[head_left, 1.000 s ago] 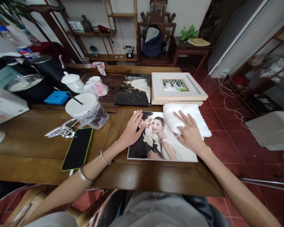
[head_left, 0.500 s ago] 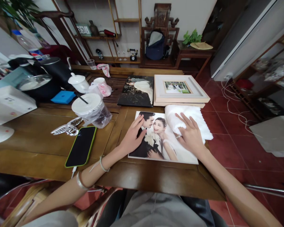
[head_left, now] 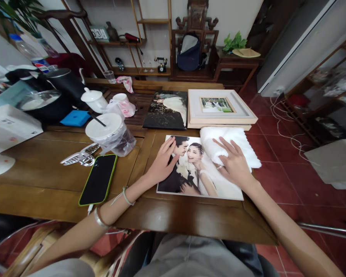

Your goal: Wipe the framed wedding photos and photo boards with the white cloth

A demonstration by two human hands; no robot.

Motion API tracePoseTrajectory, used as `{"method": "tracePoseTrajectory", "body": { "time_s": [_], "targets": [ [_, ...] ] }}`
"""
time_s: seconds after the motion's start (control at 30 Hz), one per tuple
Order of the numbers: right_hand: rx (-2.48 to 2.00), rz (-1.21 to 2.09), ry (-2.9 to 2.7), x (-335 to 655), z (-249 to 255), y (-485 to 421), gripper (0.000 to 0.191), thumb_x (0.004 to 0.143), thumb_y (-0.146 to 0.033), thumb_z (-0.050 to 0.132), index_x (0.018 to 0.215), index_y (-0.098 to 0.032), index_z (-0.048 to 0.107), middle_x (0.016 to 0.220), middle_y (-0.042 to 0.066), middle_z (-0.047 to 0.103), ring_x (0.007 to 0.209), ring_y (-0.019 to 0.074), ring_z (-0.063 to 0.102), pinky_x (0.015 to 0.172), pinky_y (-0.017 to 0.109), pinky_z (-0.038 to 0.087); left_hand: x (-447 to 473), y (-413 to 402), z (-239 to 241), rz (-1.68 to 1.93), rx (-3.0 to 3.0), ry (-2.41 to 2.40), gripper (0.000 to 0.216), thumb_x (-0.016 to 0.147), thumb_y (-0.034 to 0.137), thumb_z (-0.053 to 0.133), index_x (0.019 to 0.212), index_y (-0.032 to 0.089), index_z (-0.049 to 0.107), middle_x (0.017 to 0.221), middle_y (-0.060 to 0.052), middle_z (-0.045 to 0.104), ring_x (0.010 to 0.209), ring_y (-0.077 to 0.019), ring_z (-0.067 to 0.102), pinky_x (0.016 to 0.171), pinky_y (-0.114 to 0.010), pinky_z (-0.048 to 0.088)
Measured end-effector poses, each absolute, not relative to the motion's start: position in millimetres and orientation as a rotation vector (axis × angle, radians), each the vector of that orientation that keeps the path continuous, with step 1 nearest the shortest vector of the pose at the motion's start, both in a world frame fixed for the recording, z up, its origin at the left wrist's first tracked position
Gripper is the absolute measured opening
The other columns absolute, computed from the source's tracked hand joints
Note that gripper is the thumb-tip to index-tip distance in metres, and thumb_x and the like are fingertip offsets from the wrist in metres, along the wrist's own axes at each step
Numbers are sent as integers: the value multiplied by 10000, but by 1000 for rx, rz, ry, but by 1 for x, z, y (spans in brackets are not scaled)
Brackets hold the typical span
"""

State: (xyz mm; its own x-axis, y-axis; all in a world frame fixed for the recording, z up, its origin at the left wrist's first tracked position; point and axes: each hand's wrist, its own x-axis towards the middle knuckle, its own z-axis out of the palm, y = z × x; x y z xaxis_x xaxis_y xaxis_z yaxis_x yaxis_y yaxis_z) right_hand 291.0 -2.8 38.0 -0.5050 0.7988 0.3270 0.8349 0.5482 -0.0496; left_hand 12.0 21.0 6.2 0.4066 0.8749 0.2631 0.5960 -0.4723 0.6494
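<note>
A wedding photo panel (head_left: 187, 175) lies flat near the front edge of the wooden table. On its left edge rests my left hand (head_left: 162, 161), open, fingers stretched out across the picture's upper left part. My right hand (head_left: 235, 163) lies spread on a folded white towel (head_left: 233, 136), pressing it against the panel's upper right corner. The towel hangs partly over the panel's right side. Fingers and towel hide parts of the picture.
Behind the panel lie a dark photo panel (head_left: 167, 111) and stacked framed pictures (head_left: 196, 115). To the left are a phone (head_left: 98, 180) on a cable, keys (head_left: 80, 155), a lidded cup (head_left: 111, 132) in a plastic bag, and a white teapot (head_left: 93, 100).
Both hands keep almost the same places on the panel and the towel. The view has shifted very slightly.
</note>
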Motion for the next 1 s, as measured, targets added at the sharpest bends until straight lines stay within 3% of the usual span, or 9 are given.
{"method": "tracePoseTrajectory", "body": {
  "time_s": [0.17,0.4,0.57,0.8,1.0],
  "targets": [
    [-1266,-26,-2557,281,47,-46,96,667,-110,562,610,-165,618,1460,182,425,1393,369,293,1142,595,216,12,22,5,802,2238,1260,503,993,376,356,1453,175,331,1539,-148,305,1452,-241,225,1191,-472,207],
    [-1113,188,-2557,256,53,-143,120,500,-80,535,460,-193,522,1523,104,348,1407,376,252,1147,588,193,12,22,3,846,2228,1253,462,1009,339,282,1443,197,352,1529,-135,327,1442,-237,249,1185,-499,217],
    [-1133,151,-2534,266,50,-111,114,550,-100,522,507,-200,557,1494,120,391,1389,361,306,1106,599,267,11,23,2,832,2234,1242,464,1006,331,285,1435,174,360,1527,-147,325,1445,-237,241,1187,-489,214],
    [-1332,-49,-2494,286,53,-15,116,738,-133,539,722,-160,652,1336,205,558,1290,354,463,1026,554,404,11,29,-1,834,2267,1255,463,1001,309,276,1423,143,369,1517,-162,337,1443,-252,237,1178,-503,223],
    [-1352,-122,-2452,290,48,13,130,823,-182,535,796,-160,661,1307,191,581,1270,349,480,1017,559,413,10,31,0,845,2265,1230,460,999,319,281,1411,144,392,1506,-165,355,1436,-255,259,1172,-499,243]
  ]
}}
